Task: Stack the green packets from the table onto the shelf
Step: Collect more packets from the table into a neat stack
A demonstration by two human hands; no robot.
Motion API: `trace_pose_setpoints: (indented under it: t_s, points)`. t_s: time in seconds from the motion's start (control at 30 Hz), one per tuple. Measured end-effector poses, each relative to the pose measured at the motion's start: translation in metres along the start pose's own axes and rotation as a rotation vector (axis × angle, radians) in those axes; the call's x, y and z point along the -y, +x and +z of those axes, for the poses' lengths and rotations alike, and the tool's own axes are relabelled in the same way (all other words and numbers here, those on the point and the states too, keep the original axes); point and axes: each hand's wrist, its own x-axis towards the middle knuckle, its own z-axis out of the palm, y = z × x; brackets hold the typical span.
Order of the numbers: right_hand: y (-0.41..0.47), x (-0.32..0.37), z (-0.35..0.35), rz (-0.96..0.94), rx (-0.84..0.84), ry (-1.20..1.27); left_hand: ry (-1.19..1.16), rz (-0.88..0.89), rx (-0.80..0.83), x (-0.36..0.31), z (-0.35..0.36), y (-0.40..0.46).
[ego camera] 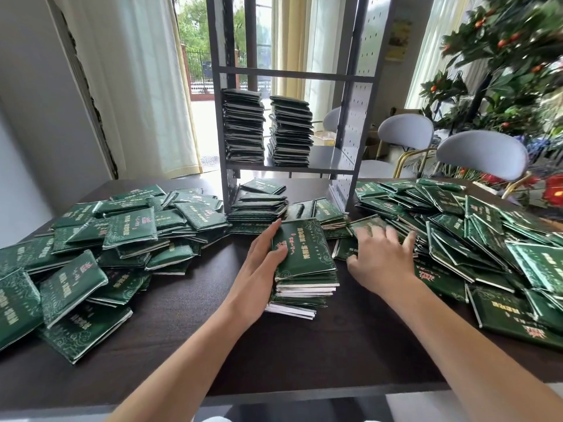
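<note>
A small stack of green packets (304,257) stands on the dark table (304,354) in front of me. My left hand (262,263) rests against the stack's left side, thumb on the top packet, fingers straight. My right hand (380,257) is blurred and reaches with spread fingers over the right heap of green packets (475,239); it holds nothing that I can see. A left heap of packets (100,248) covers the table's left half. The grey metal shelf (332,161) stands at the table's back, with two tall packet stacks (243,126) (291,132) on its middle board.
More packets (259,205) lie under the shelf's lowest board. Two pale chairs (483,155) stand behind the table at the right, beside a plant with orange fruit (515,56). Curtains and an open door lie behind the shelf.
</note>
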Motion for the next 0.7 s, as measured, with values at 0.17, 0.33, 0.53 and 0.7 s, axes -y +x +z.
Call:
trace_pose_setpoints:
  t_s: [0.17,0.33,0.53,0.7]
  points:
    - [-0.010,0.003,0.009,-0.069,-0.326,0.037,0.003,-0.003,-0.021,-0.001,0.001,0.000]
    - [-0.025,0.014,-0.005,-0.079,-0.452,0.498,-0.007,-0.016,-0.025,-0.001,0.000,0.001]
    - [-0.039,0.030,-0.022,-0.255,-0.662,0.803,0.008,-0.017,-0.030,0.000,0.000,0.001]
    - [-0.047,0.037,-0.023,-0.425,-0.634,0.892,0.017,-0.004,-0.043,-0.004,0.001,-0.001]
